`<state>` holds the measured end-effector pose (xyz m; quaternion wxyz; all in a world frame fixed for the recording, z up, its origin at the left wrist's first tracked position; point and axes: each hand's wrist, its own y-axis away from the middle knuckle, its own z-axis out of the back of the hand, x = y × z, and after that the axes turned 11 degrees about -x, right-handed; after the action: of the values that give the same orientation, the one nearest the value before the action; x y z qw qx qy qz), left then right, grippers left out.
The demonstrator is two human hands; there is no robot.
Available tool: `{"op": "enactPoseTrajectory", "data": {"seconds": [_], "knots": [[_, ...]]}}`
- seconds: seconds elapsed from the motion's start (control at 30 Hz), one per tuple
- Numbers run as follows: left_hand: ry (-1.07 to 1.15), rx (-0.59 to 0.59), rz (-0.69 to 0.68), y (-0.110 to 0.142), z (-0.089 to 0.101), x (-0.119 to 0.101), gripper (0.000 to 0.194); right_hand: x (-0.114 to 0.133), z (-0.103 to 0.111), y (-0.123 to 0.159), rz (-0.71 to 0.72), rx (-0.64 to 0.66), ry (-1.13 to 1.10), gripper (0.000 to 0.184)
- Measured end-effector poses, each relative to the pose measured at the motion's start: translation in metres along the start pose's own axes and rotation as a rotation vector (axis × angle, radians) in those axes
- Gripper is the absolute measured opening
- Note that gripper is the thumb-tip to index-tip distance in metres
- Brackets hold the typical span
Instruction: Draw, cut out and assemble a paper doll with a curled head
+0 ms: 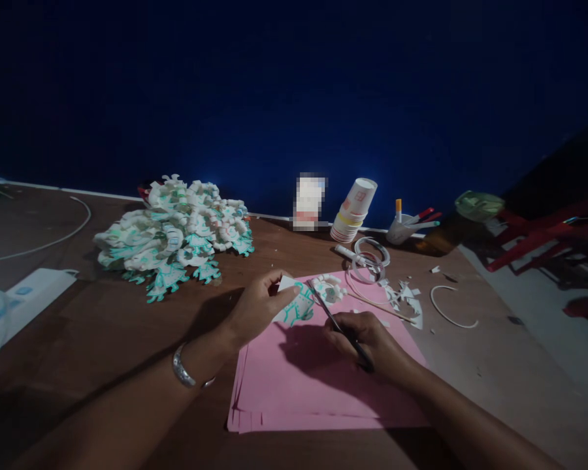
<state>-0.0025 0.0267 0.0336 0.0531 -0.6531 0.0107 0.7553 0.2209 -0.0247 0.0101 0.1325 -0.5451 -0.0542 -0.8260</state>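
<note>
My left hand [267,303] pinches a white piece of paper cup [302,303] marked with green lines, holding it above the pink paper sheets [318,385]. In my right hand [360,336] is a pair of dark scissors [336,323], its blades reaching the right edge of the green-marked piece. Just behind the blades lies a cut white paper shape [329,289] on the far part of the pink sheets. A silver bracelet [182,367] circles my left wrist.
A heap of green-marked paper cut-outs [176,228] sits back left. Behind the sheets stand stacked paper cups [354,210] and a cup of pens [404,228]. Tape rolls [370,261] and white scraps [406,300] lie on the right. A power strip [29,303] is at far left.
</note>
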Motion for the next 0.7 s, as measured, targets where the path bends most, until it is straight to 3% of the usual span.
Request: {"op": "enactPoseTrajectory", "data": {"seconds": [0.3,0.47,0.57,0.7], "knots": [[0.038,-0.025,-0.027,-0.001,0.0,0.001,0.023,-0.004,-0.002,0.001,-0.067,-0.008,-0.053,0.032],[0.016,-0.021,-0.022,0.001,-0.001,-0.005,0.02,-0.003,-0.002,-0.002,-0.117,-0.128,-0.173,0.03],[-0.011,0.026,-0.037,0.001,-0.002,-0.004,0.021,0.001,-0.005,-0.004,-0.094,-0.217,-0.239,0.031],[-0.091,0.144,-0.038,0.003,-0.005,0.0,0.024,0.008,-0.016,-0.005,-0.158,-0.216,-0.259,0.035]]}}
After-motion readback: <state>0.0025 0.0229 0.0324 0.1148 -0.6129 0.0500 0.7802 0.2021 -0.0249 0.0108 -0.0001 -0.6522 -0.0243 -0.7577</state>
